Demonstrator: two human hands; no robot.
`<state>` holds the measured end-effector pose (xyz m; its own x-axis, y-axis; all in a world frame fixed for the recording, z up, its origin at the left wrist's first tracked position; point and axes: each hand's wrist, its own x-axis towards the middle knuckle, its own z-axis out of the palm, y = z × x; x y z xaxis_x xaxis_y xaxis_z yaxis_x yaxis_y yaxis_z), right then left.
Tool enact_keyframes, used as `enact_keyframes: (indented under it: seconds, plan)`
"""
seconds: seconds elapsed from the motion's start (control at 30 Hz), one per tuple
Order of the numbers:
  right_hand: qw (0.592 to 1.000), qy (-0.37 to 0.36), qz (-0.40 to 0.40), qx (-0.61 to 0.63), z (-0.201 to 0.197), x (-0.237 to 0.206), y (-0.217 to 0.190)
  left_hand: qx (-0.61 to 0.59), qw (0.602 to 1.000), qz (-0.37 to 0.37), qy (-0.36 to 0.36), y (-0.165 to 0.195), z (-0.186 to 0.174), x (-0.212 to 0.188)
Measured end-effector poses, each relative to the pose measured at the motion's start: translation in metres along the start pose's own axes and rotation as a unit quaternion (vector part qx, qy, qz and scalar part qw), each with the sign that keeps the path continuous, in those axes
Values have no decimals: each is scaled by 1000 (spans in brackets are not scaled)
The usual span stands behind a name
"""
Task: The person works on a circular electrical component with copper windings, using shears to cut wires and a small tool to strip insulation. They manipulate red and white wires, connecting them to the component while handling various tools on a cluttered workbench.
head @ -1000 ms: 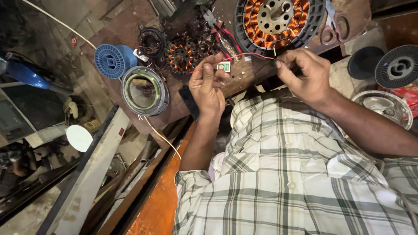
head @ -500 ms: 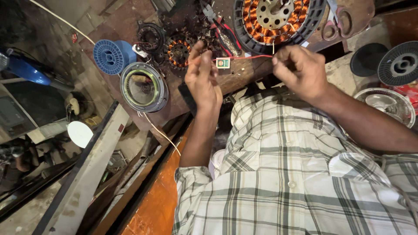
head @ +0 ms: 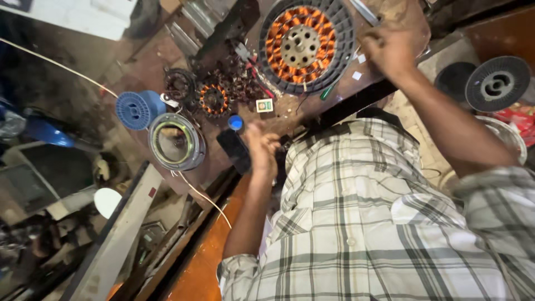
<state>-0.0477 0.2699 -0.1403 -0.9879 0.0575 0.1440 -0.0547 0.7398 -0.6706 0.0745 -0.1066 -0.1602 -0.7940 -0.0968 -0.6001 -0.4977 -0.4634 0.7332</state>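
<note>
A large round stator (head: 304,44) with orange copper windings lies on the brown workbench (head: 167,67). My right hand (head: 390,50) is at its right rim, fingers curled and blurred; what it holds is unclear. My left hand (head: 262,147) hovers lower, at the bench's near edge. It is beside a black block (head: 234,150) and a small blue cap (head: 236,122), and its fingers are blurred too. A small green-and-white card (head: 264,105) lies between the stator and my left hand.
On the bench's left part sit a smaller copper-wound stator (head: 214,99), a blue spool (head: 134,110) and a round metal housing (head: 177,142). Black spools (head: 497,83) stand at the right. A thin white wire (head: 203,195) hangs off the bench edge.
My hands have drawn apart. The left dropped toward the near bench edge and the right rose to the stator's right rim. The view has shifted, and the red wire between the hands is gone.
</note>
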Motion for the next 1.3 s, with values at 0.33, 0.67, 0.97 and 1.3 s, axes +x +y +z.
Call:
enact_keyframes:
  seconds: [0.33,0.67,0.97,1.3]
  plan:
    - [997,-60,-22,38,-1,38,32,351,904,52,-240,-37,137,-49]
    - [933,-183,-259,168,-156,-52,-55,-69,911,327,-242,66,279,-138]
    - [935,-254,-138,206,-134,-39,-40,206,405,845,-284,150,250,-221]
    - [917,-283,-81,269,-123,-51,-83,270,257,910,-182,198,230,-257]
